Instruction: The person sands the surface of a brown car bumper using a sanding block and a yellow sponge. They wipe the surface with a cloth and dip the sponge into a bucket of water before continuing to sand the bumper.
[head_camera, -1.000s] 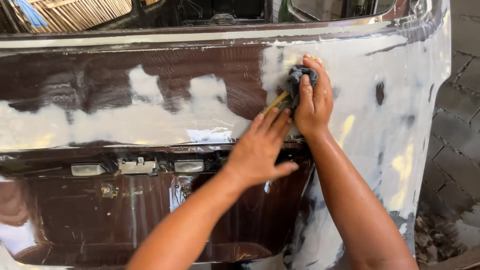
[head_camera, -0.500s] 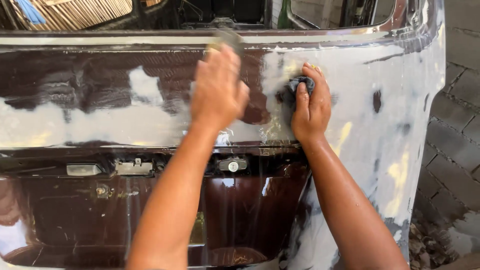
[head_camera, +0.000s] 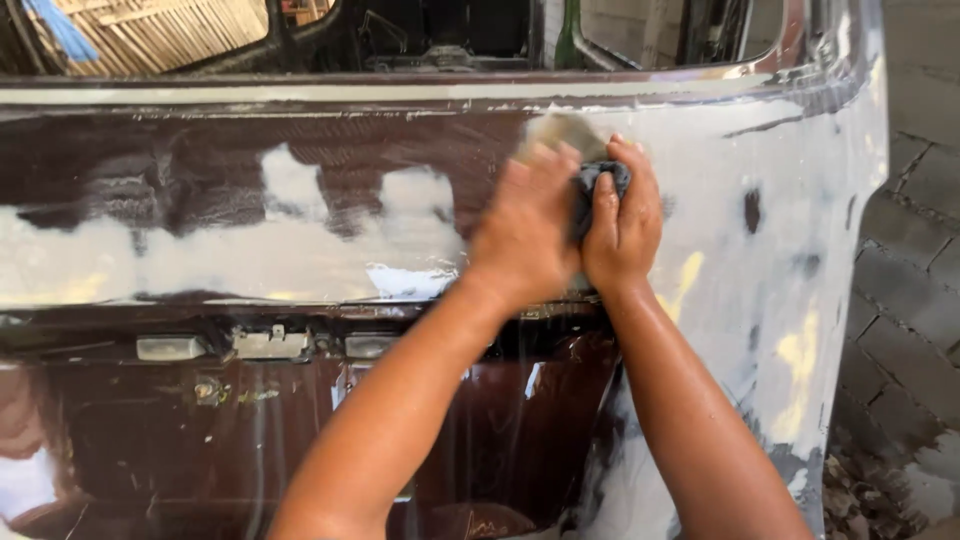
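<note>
From the head camera we look down on our two bare arms stretched toward the dark brown rear car panel (head_camera: 200, 180), whose upper band is smeared with broad patches of pale grey-white filler (head_camera: 280, 255); our left hand (head_camera: 528, 228) lies against that panel with its fingers pressed on a tan, blurred sanding pad (head_camera: 562, 133) that shows just above the fingertips, though we cannot tell how firmly the pad is gripped; just beside it, touching it, our right hand (head_camera: 625, 225) is clenched around a dark grey crumpled cloth (head_camera: 592, 185), which pokes out between thumb and fingers and rests on the filler-coated surface; below the hands the panel steps inward to a glossy brown recess (head_camera: 300, 420) with small grey fittings (head_camera: 270, 343) along its top edge; at the right edge we see grey paving blocks (head_camera: 915, 300) on the ground
</note>
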